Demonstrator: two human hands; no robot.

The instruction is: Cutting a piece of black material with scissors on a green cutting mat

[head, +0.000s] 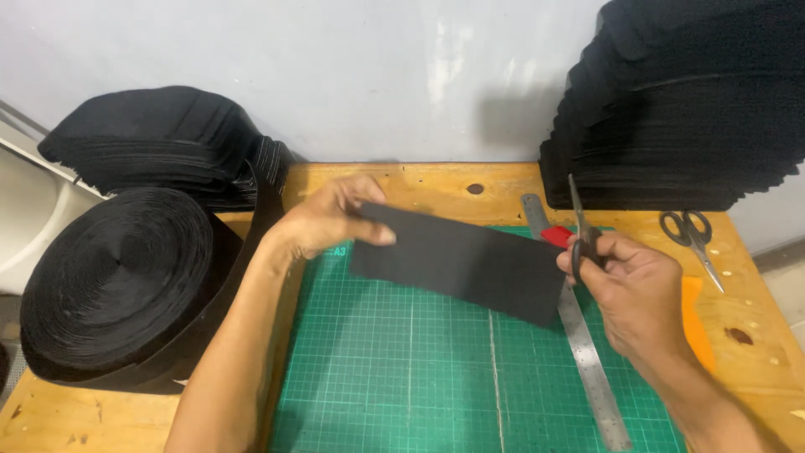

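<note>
My left hand (331, 220) pinches the left end of a flat black fabric strip (459, 262), held just above a green cutting mat (402, 369). My right hand (631, 285) grips black-handled scissors (580, 220) with the blades pointing up, at the strip's right end. The right fingers also seem to touch that end of the strip.
A steel ruler (587, 352) lies diagonally on the mat's right side, a small red object (555, 236) beside it. A big roll of black webbing (113, 281) sits left, black fabric stacks (159, 138) (679, 109) behind. Spare scissors (692, 235) rest on the wooden table (755, 335).
</note>
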